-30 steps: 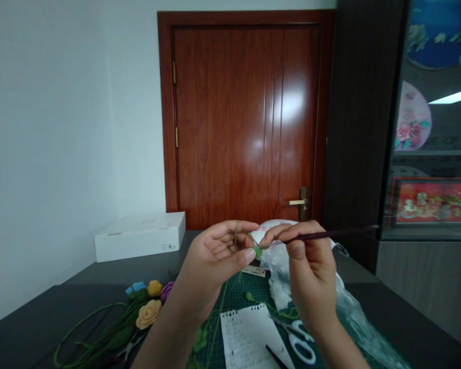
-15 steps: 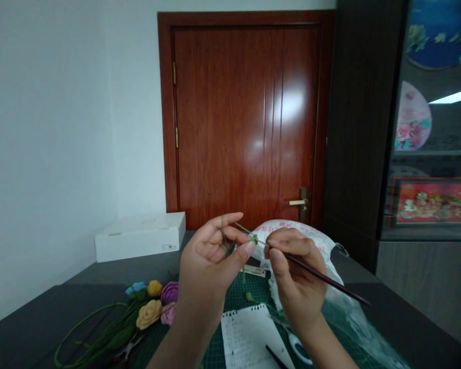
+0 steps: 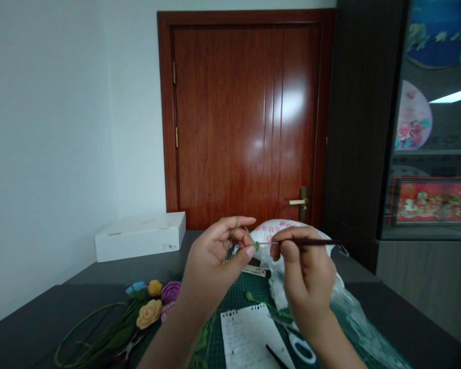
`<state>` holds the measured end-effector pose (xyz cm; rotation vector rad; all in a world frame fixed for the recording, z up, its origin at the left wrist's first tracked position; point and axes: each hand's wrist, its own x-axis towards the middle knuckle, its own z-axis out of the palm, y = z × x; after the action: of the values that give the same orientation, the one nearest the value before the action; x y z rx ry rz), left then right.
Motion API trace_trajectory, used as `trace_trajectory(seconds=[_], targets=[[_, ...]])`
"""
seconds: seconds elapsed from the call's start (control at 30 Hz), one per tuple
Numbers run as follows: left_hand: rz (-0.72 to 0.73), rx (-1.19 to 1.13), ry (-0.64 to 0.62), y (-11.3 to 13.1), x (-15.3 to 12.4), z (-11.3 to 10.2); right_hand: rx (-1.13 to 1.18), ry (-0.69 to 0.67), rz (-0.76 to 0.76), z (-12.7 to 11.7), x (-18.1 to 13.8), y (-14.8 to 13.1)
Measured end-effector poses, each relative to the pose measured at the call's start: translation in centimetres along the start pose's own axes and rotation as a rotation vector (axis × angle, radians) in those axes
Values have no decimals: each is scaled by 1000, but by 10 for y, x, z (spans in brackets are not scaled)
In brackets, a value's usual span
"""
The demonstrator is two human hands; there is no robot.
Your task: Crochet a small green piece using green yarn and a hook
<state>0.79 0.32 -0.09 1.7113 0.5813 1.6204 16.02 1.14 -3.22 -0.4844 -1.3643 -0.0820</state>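
Observation:
Both my hands are raised above the table. My right hand [image 3: 305, 266] is closed on a thin dark crochet hook [image 3: 315, 242], which lies level with its tip pointing left. The tip meets a small green crocheted piece [image 3: 255, 246]. My left hand [image 3: 218, 259] pinches that piece between thumb and finger. Green yarn [image 3: 234, 230] loops over my left forefinger and trails down towards the table.
On the dark table lie crocheted flowers [image 3: 153, 302] with long green stems, a green cutting mat [image 3: 234, 297], a spiral notepad [image 3: 249, 338], white-handled scissors [image 3: 301, 346] and a clear plastic bag [image 3: 330, 292]. A white box [image 3: 140, 236] sits at the back left before a wooden door [image 3: 246, 118].
The hook swung from level to slanting down to the right, then back to level. My left hand stayed in place with the yarn and the green piece.

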Motion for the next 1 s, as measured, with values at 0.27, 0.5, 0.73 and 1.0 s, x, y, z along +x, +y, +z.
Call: trace_trajectory(seconds=[0.27, 0.5, 0.73, 1.0], targets=[[-169, -364, -93, 5, 0, -4, 812, -225, 599, 15, 9, 2], [-57, -251, 145, 1, -8, 17, 55, -45, -202, 5, -1, 13], [-365, -649, -141, 2, -5, 14, 354, 43, -108, 11, -4, 8], [-291, -625, -309, 3, 1, 0, 854, -67, 370, 13, 5, -4]])
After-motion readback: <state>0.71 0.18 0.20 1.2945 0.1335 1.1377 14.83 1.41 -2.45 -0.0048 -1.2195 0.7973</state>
